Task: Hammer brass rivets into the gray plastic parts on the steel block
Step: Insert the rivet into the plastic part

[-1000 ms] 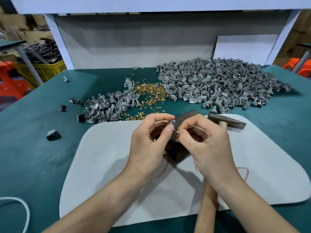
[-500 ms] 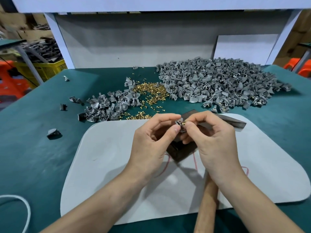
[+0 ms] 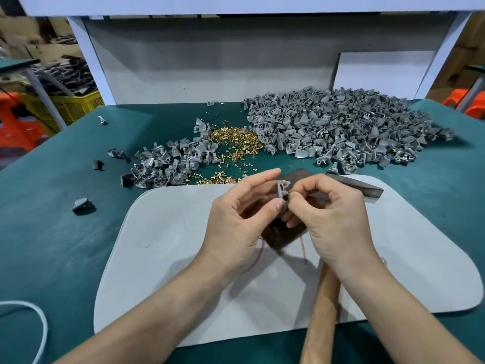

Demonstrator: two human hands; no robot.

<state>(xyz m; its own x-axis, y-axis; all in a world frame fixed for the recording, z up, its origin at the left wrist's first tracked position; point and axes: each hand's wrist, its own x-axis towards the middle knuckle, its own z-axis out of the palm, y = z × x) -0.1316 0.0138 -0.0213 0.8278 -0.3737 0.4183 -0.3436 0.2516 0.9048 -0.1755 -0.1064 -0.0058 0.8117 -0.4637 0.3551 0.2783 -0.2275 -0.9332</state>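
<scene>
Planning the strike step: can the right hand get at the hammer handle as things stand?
Probably yes: the hammer handle lies bare beneath the right hand, though its fingers pinch a brass rivet now.

Single head-worn wide-angle view, facing forward and down, close above left hand (image 3: 236,222), right hand (image 3: 334,219) and worktop (image 3: 52,232).

a green table (image 3: 52,232) carries a pale gray mat (image 3: 170,245) at its near middle. behind the mat, to the right, lies a big heap of gray plastic parts (image 3: 341,127). to the left is a smaller heap (image 3: 168,166), with a scatter of brass rivets (image 3: 236,140) between the two. a few dark single parts (image 3: 82,204) lie apart on the left. a white cord (image 3: 39,324) loops at the near left corner.
</scene>
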